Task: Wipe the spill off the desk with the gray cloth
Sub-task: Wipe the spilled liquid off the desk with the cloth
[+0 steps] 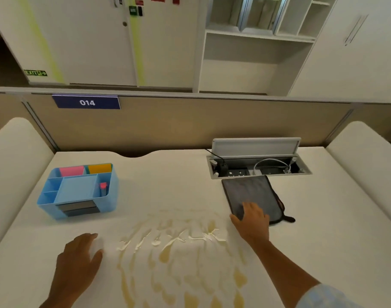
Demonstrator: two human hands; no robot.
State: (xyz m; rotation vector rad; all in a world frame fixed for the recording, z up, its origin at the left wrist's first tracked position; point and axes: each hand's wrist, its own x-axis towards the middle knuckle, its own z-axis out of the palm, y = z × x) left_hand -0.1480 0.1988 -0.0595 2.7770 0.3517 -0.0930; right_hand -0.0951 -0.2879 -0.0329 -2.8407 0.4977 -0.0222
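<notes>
A folded gray cloth (252, 192) lies flat on the white desk (168, 178), just in front of the open cable box. My right hand (251, 221) rests on the cloth's near edge, fingers on top and thumb at its left corner; whether it grips is unclear. A yellowish streaky spill (179, 258) spreads over the desk's near middle, between my two hands. My left hand (79, 261) lies flat on the desk left of the spill, fingers apart, holding nothing.
A blue desk organiser (79, 192) with pink and yellow pads stands at the left. An open cable box (256, 167) with plugs and a raised lid sits at the back right. A beige partition runs along the desk's far edge.
</notes>
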